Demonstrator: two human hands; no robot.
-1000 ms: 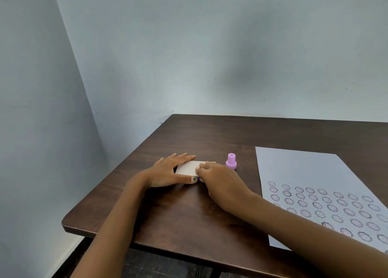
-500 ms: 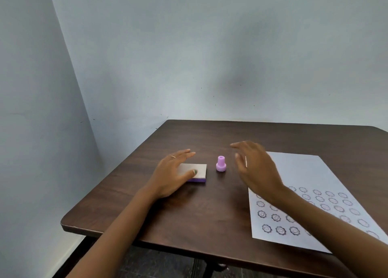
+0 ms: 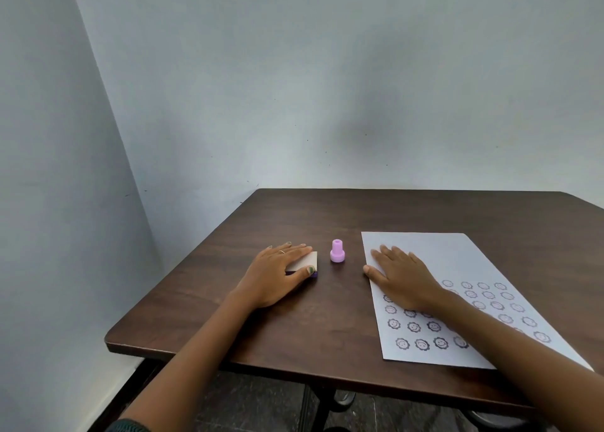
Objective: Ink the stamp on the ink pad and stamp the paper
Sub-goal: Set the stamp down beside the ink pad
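The stamp (image 3: pixel 337 251) stands upright on the surface (image 3: pixel 327 216), untouched, between the ink pad (image 3: pixel 305 262) and the paper (image 3: pixel 457 258). I judge the step as preparation: the pad looks shut under its pale lid, and no inking has begun. The next move calls for opening the pad, then taking the stamp by its narrow neck. My left hand (image 3: pixel 273 276) lies flat over the pad, thumb at its near edge, grasping nothing firmly. My right hand (image 3: pixel 403 276) rests released, palm down, fingers spread, pinning the paper's left edge beside rows of printed faces.
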